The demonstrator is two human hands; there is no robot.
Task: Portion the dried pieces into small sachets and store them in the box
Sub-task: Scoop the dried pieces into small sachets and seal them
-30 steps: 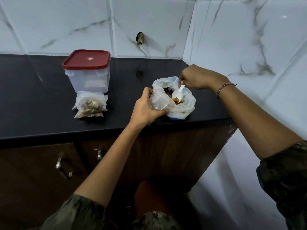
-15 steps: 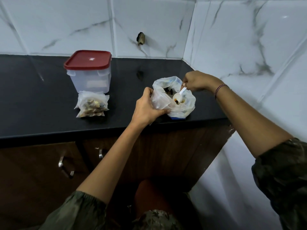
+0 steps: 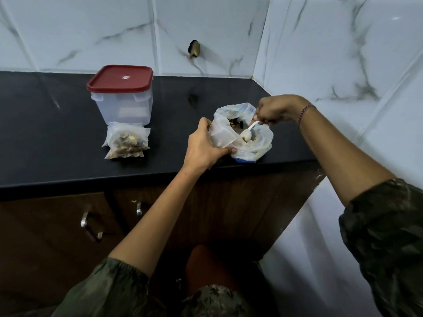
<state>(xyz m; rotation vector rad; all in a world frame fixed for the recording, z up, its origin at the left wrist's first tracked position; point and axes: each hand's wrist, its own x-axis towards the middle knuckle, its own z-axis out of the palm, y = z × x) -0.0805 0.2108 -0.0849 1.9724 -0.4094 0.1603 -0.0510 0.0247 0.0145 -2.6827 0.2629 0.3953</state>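
A white plastic bag (image 3: 261,143) of dried pieces stands open near the front right of the black counter (image 3: 57,143). My left hand (image 3: 203,145) holds a small translucent sachet (image 3: 220,137) against the bag's left side. My right hand (image 3: 275,109) pinches the handle of a small white spoon (image 3: 248,132), whose bowl carries a few dried pieces over the bag's mouth, next to the sachet. A pile of filled sachets (image 3: 127,143) lies in front of a clear box (image 3: 123,104) with its red lid on.
White marble-pattern tiles form the back wall and the right wall (image 3: 343,53), which meets the counter's right end. A dark fitting (image 3: 194,49) sticks out of the back wall. Brown cabinet doors with metal handles (image 3: 90,227) sit below the counter edge.
My right hand has drawn back toward the right and lowered, tilting the spoon so its bowl sits lower over the bag. My left hand and the sachet have stayed in place.
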